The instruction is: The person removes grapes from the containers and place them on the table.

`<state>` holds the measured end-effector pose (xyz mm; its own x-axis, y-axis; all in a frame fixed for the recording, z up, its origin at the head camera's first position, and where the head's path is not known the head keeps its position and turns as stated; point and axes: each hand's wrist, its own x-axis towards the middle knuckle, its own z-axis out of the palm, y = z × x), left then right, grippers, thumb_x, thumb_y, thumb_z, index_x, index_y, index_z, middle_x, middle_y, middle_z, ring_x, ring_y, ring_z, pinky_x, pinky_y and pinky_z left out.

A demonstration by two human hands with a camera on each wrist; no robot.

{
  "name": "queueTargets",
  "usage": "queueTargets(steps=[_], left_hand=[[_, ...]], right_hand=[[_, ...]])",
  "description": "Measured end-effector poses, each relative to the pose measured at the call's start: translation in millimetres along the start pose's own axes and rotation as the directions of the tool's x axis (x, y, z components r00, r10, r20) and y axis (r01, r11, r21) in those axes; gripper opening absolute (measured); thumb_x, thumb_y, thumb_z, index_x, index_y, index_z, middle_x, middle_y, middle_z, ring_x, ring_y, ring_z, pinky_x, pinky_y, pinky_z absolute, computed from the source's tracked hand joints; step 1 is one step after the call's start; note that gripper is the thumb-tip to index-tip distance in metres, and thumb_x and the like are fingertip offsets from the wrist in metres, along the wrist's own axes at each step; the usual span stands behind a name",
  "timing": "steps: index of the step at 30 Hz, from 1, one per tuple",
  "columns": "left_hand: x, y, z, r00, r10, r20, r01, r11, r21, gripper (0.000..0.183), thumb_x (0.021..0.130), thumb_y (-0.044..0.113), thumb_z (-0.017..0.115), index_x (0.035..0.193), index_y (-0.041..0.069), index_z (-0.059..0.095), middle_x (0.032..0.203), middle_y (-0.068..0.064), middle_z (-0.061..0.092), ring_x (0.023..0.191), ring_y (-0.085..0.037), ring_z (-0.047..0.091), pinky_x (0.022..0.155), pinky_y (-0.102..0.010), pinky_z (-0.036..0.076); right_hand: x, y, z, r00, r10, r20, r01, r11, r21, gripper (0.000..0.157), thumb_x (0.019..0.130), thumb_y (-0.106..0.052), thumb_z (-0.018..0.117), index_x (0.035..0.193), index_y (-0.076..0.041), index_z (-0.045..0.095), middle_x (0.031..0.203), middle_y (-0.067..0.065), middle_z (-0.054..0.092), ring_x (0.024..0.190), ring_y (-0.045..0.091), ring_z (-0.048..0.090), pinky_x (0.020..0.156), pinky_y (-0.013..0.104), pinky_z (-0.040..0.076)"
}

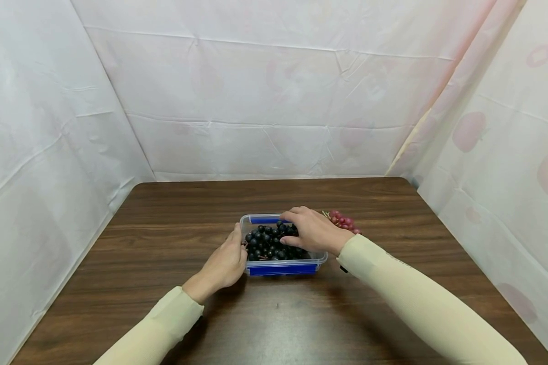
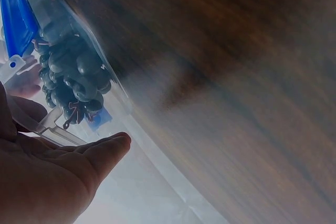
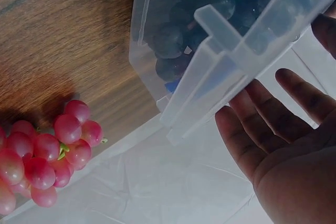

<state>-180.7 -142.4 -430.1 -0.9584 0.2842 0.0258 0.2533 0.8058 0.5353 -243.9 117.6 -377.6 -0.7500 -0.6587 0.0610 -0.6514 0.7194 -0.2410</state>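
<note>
A clear plastic container (image 1: 320, 259) with blue clips stands on the table and holds a bunch of black grapes (image 1: 266, 242). At its left side, my left hand (image 1: 225, 261) holds the wall, fingers extended along the outside and thumb at the rim. The left wrist view shows the rim between that thumb and the fingers (image 2: 107, 153). Over the container's right part, my right hand (image 1: 317, 230) is spread above the grapes, covering some of them. Its fingers (image 3: 270, 116) look loosely extended in the right wrist view, with nothing visibly gripped.
A bunch of red grapes (image 1: 342, 221) lies on the table just right of the container, partly behind my right hand. The brown wooden table (image 1: 173, 213) has white sheeting (image 1: 274, 91) behind it and at both sides.
</note>
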Motion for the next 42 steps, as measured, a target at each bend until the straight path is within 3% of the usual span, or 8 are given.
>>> queueTargets(steps=[21, 31, 42], left_hand=[[-0.5, -0.1, 1.2, 1.0, -0.003, -0.006, 0.003, 1.0, -0.002, 0.068, 0.108, 0.016, 0.036, 0.161, -0.004, -0.001, 0.165, -0.029, 0.02, 0.148, -0.041, 0.031, 0.117, -0.056, 0.033], [-0.4, 0.1, 0.4, 1.0, -0.002, -0.009, 0.002, 1.0, 0.003, 0.068, 0.107, 0.015, 0.036, 0.161, -0.006, 0.0, 0.164, -0.029, 0.021, 0.148, -0.04, 0.033, 0.117, -0.055, 0.034], [-1.5, 0.2, -0.7, 1.0, -0.018, 0.004, 0.018, 1.0, -0.004, 0.068, 0.108, 0.016, 0.035, 0.161, -0.005, -0.001, 0.165, -0.028, 0.02, 0.149, -0.04, 0.031, 0.118, -0.054, 0.032]], right_hand=[[10, -5, 7.7, 1.0, -0.024, 0.014, 0.024, 1.0, -0.012, 0.058, 0.097, -0.046, 0.069, 0.144, -0.013, 0.059, 0.14, 0.011, 0.059, 0.124, 0.028, 0.059, 0.1, 0.046, 0.052], [16, -9, 12.8, 0.999, 0.007, 0.032, -0.003, 0.994, -0.112, 0.06, 0.096, -0.053, 0.067, 0.144, -0.018, 0.06, 0.137, 0.008, 0.061, 0.12, 0.026, 0.061, 0.089, 0.043, 0.058], [21, -17, 15.9, 0.999, 0.016, 0.039, -0.01, 0.99, -0.143, 0.058, 0.096, -0.05, 0.068, 0.142, -0.016, 0.061, 0.131, 0.01, 0.065, 0.115, 0.027, 0.063, 0.096, 0.044, 0.055]])
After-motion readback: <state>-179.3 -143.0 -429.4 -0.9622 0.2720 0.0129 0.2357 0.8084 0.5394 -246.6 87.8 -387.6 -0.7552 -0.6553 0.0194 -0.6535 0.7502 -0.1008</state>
